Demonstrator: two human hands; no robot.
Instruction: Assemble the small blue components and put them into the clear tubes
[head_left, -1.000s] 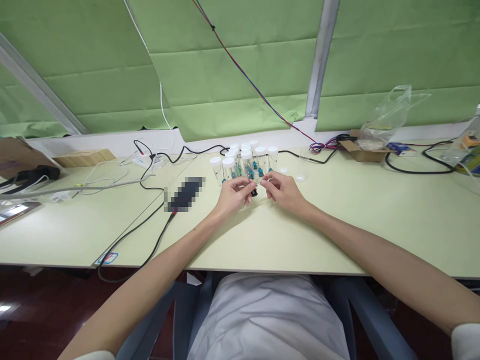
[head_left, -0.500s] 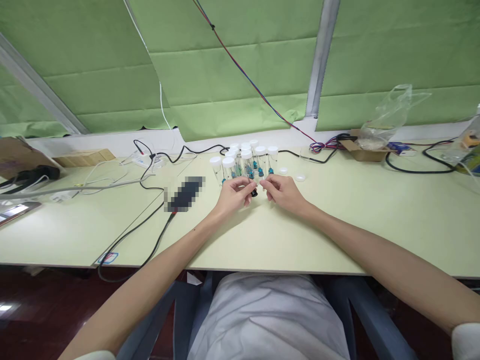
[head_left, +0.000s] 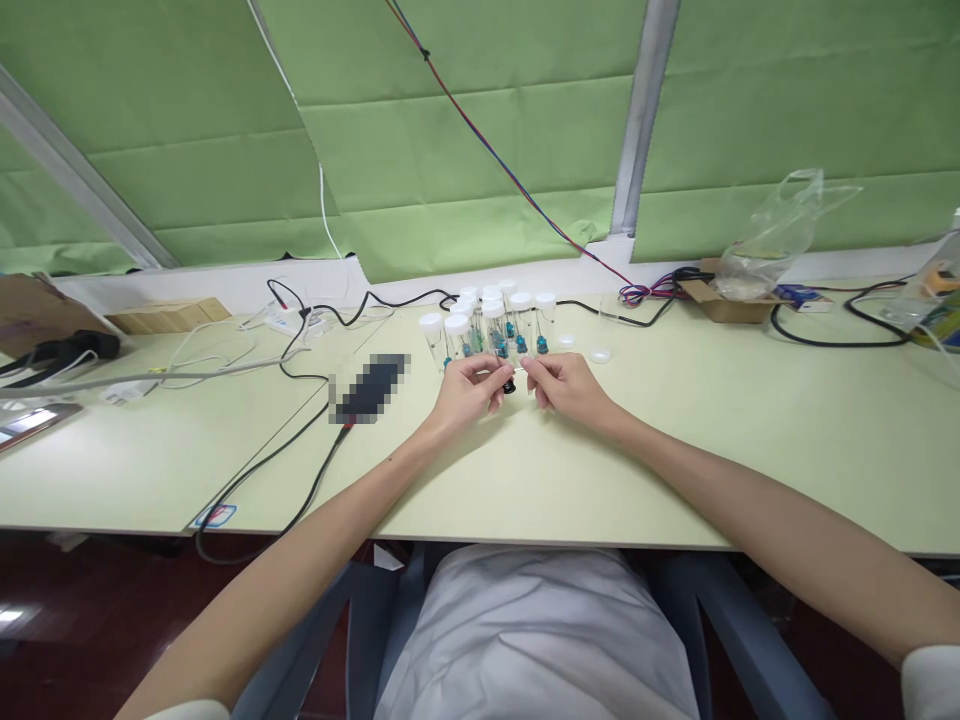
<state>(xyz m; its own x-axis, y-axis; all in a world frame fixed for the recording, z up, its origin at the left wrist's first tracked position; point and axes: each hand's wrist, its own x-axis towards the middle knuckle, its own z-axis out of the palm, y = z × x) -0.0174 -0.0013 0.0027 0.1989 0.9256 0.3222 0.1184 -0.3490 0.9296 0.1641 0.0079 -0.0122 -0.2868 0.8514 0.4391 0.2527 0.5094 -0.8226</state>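
Note:
My left hand (head_left: 471, 388) is closed in a pinch on a small black round part (head_left: 510, 386), which shows at its thumb and fingertips. Facing it, my right hand (head_left: 568, 386) is closed too, its fingertips a short way from the black part. What those fingers hold is too small to name. Just beyond both hands stands a cluster of clear vials (head_left: 545, 318) with white caps. Small teal pieces with thin leads show in several of them. Two loose white caps (head_left: 600, 355) lie on the table right of the vials.
A dark pixelated object (head_left: 373, 388) with a black cable (head_left: 321, 470) lies left of my hands on the pale table (head_left: 480, 490). An open cardboard box (head_left: 727, 303) with a clear plastic bag (head_left: 780, 235) stands at the back right. Yellowish boxes (head_left: 171, 316) sit at the back left.
My right hand has shifted very slightly at the fingertips. My left hand keeps its pinch on the black part in the same place.

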